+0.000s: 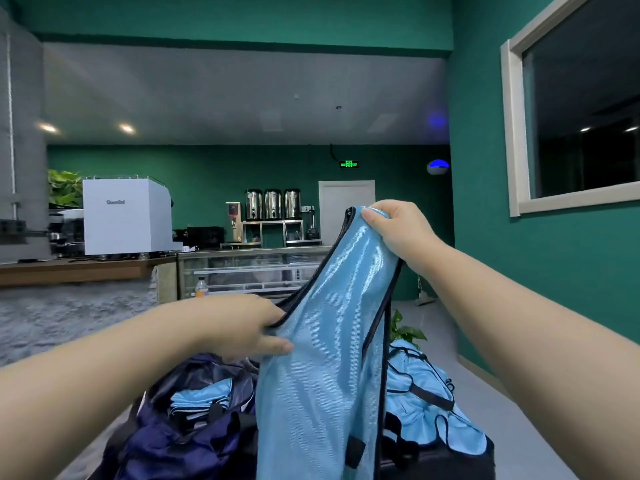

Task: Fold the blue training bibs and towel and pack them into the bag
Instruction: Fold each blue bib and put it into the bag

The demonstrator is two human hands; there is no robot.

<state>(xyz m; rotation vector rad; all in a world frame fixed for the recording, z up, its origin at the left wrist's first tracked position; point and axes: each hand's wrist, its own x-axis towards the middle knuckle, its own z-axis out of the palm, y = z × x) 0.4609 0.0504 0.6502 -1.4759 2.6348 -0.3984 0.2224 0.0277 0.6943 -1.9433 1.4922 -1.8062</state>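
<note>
light-blue shiny mesh training bib with black edging (322,358) hangs lifted in the middle of the scene, held by both hands. right hand (398,230) is raised, high and to the right; its fingers are curled over and pinch the top of one shoulder strap, thumb pressed onto the fabric. left hand (249,327) is lower and to the left; thumb lies along the front of the cloth, the other fingers are tucked behind the black-trimmed edge, so the edge is pinched between them. the bib drapes down from these two grips and its lower part runs out of the bottom of the view.

dark navy fabric bag (180,441) sits near, low left, its mouth open. folded light-blue cloth (204,396) lies inside it; cannot tell whether this is a bib or the towel. to the right, just beside the hanging bib, a loose heap of more light-blue bibs with black trim (426,396) rests on a black case-like object (440,459). a green leafy plant (401,330) shows just behind the heap.

far side: wooden counter (79,268) at left carrying a white box-shaped machine (121,216), a glass display case (249,268) in the middle, three steel urns (273,203) on a shelf against the green wall (554,258). a white door (343,206) stands beneath a green exit sign (348,164).
</note>
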